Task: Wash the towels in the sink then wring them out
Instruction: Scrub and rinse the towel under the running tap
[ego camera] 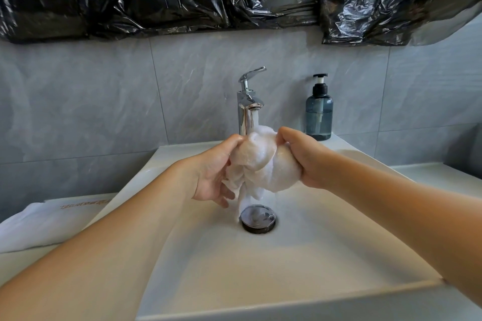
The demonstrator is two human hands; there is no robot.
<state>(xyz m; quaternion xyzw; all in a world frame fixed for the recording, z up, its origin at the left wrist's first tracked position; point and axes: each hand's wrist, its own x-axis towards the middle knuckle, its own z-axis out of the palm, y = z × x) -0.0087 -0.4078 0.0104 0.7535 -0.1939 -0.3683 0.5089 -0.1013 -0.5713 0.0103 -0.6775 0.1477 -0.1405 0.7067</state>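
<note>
While water runs from the faucet, your left hand and right hand hold the bunched white towel over the sink drain, fingers clamped on it.

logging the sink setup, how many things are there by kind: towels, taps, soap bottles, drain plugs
towels: 2, a bunched towel in both hands and a folded towel on the left
taps: 1, tap
soap bottles: 1, soap bottle
drain plugs: 1, drain plug
total: 5

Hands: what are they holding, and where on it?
A bunched white towel under the tap: left hand grips its left side, right hand its right.
</note>
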